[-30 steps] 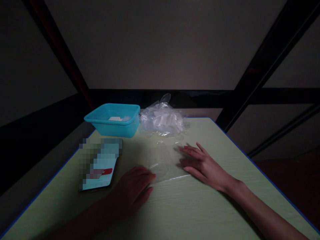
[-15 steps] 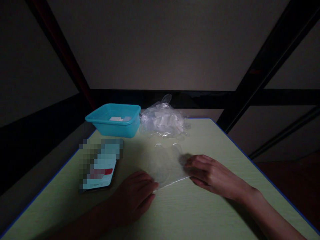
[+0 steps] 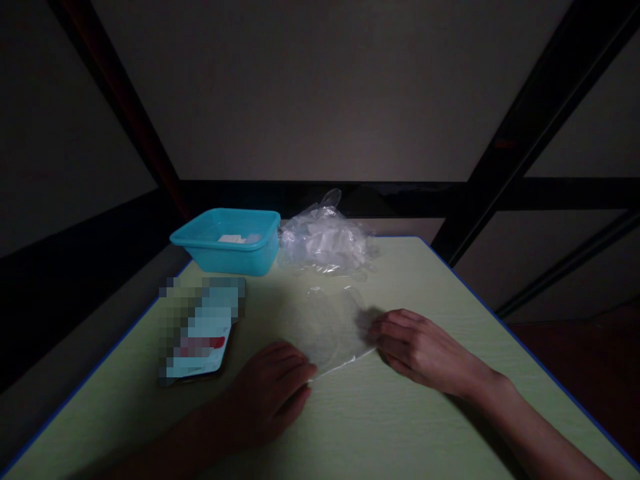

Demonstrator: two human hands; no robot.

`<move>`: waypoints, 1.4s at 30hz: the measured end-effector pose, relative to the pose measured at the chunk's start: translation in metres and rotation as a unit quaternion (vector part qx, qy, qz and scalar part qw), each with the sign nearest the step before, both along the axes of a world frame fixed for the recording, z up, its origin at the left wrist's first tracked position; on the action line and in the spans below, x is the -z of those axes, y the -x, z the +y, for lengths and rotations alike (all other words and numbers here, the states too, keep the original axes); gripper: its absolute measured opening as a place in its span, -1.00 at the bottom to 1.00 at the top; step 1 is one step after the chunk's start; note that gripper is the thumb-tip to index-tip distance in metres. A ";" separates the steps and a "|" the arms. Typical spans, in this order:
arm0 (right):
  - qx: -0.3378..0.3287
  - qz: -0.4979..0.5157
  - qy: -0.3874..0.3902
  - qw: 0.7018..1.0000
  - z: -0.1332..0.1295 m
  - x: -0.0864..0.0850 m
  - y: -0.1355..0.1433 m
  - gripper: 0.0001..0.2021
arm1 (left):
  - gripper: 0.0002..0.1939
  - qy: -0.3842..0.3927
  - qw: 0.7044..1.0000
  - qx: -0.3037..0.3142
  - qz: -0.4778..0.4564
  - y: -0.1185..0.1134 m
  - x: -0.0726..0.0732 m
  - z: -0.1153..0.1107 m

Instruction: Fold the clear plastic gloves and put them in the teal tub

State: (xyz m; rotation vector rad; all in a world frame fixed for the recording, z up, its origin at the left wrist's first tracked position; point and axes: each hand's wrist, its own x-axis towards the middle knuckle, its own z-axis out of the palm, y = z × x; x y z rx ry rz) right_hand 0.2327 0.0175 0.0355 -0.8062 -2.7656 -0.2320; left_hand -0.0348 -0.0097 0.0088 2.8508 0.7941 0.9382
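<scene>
A thin clear plastic piece [image 3: 330, 333], shaped like a disposable glove, lies flat on the pale green table [image 3: 380, 420]. Its two rounded tips point away from me, and its straight near edge shines. My left hand [image 3: 270, 393] is closed at the near left corner, thumb and fingers pinching the plastic. At the right end of the same edge, my right hand [image 3: 413, 347] is closed on the plastic too, fingers bent and together. Beyond it sits a crumpled heap of clear plastic [image 3: 327, 240].
A turquoise basket [image 3: 230, 260] with white items inside stands at the back left, touching or almost touching the heap. A phone-like flat object [image 3: 215, 327], partly pixelated, lies left of the plastic piece. The table has a blue edge, with a wall behind.
My right hand has shifted very slightly left, and the near edge of the plastic now sags a little between my hands. My left hand has hardly moved.
</scene>
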 end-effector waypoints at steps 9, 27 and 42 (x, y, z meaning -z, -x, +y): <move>-0.001 0.105 0.108 0.989 0.004 0.000 -0.001 -0.77 | -0.84 -0.018 0.993 -0.119 -0.007 -0.006 0.006 -0.002; 0.016 0.317 0.178 0.932 -0.003 -0.003 0.003 -0.85 | -0.92 -0.066 0.989 -0.130 0.028 -0.022 -0.001 -0.005; 0.058 0.478 0.244 0.842 -0.023 -0.028 0.008 -0.86 | -0.80 0.122 0.960 -0.166 -0.188 -0.004 -0.058 -0.014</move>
